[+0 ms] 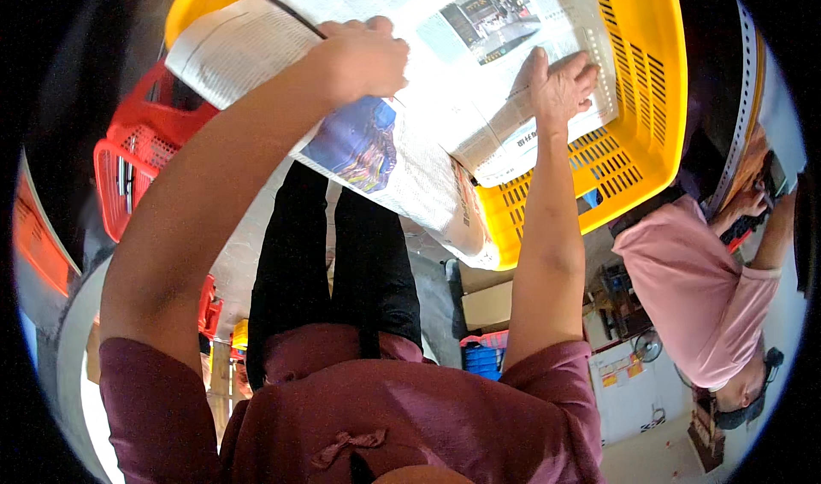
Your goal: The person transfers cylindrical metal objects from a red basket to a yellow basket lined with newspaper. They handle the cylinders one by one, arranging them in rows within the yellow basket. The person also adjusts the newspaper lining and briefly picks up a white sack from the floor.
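Newspaper sheets [453, 82] line a large yellow slotted plastic crate [669, 65] in front of me. Their near and left parts fold out over the crate's rim. My left hand [363, 61] rests on the left part of the paper with its fingers curled in against the sheet; the fingertips are hidden. Farther right, my right hand [562, 91] lies on the paper near the crate's right wall, fingers spread and nothing in it. A printed photo shows on the page between the two hands, toward the far side.
A red plastic basket [128, 163] stands to the left of the crate. At the right, a person in a pink shirt [688, 266] works at another spot. Blue containers [483, 360] and a cardboard box [487, 307] are on the floor beside my legs.
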Available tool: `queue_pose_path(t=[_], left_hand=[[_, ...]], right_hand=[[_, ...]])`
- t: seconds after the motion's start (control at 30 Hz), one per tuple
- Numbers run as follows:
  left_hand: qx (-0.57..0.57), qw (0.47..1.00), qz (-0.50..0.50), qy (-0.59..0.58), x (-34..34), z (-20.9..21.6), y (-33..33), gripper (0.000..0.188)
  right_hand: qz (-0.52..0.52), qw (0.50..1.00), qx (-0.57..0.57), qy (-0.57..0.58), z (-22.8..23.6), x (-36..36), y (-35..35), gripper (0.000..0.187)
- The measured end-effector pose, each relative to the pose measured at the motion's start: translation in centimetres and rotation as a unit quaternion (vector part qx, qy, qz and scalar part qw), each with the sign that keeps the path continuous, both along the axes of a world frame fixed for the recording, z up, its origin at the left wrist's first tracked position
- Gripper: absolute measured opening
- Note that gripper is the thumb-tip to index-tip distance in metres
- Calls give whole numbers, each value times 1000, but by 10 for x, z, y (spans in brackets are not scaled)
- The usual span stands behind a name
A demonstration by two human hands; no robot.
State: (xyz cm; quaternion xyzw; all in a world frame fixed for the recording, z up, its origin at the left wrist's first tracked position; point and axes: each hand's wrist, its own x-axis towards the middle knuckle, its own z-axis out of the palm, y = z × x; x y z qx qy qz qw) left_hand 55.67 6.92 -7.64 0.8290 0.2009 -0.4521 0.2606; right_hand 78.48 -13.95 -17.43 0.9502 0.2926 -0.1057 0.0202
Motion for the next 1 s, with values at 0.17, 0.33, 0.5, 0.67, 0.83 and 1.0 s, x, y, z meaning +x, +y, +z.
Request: queue_pose_path(t=[0.17,0.33,0.5,0.67,0.83,1.0], left_hand=[[-108,979,55,-166,-2,56,-25,34],[-101,753,317,-568,-50,153,-71,14],[-118,707,431,-548,-146,172,-119,18],[57,677,540,-497,-280,158,-148,17],[218,616,693,-305,-432,103,-166,18],[397,555,710,-174,-561,31,-153,44]], right_hand=[[106,988,100,60,20,-25,-6,88],[114,961,162,192,71,-84,9,66],[163,924,286,193,164,-157,77,48],[320,832,334,307,236,-269,129,29],[460,718,71,518,243,-460,152,38],[525,790,-23,316,156,-562,162,74]])
